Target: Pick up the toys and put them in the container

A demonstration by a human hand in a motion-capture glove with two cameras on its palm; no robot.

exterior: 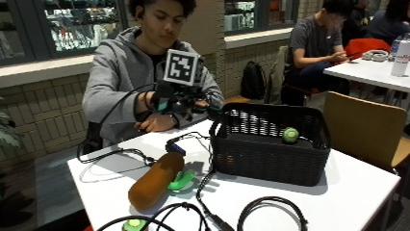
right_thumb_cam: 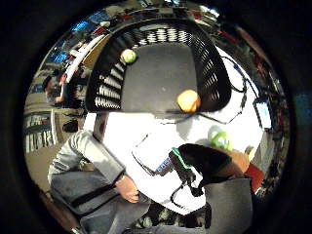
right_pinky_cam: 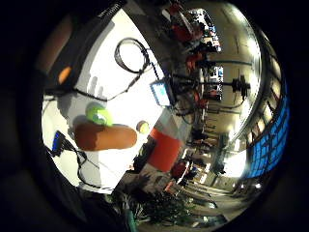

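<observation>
1. The gloved right hand [exterior: 176,101] was raised above the surface's [exterior: 359,192] far left edge, in front of the person's chest. I could not tell whether its fingers were open or curled; nothing showed in it.
2. The bare hand [exterior: 156,123] rested at that same far edge, holding nothing.
3. The basket [exterior: 269,144] stood on the surface just right of the right hand and lower. Inside: two toys, a green ball [exterior: 291,134] at the far right and an orange ball [right_thumb_cam: 188,100] by the wall.
4. Toys outside the basket, counted: three for certain. A brown sausage-shaped toy [exterior: 156,180], a green ring [exterior: 180,180] touching its right side, and a green-yellow toy [exterior: 134,224] at the near edge.
5. A small yellow ball [right_pinky_cam: 143,126] also showed in one palm view, beyond the sausage; probably a fourth.
6. Key relation: the sausage lay nearer than the hand and below it, left of the basket. Its long axis ran from near-left to far-right, the far end pointing toward the hand.
7. Judgement: the next reach goes down and nearward.
</observation>
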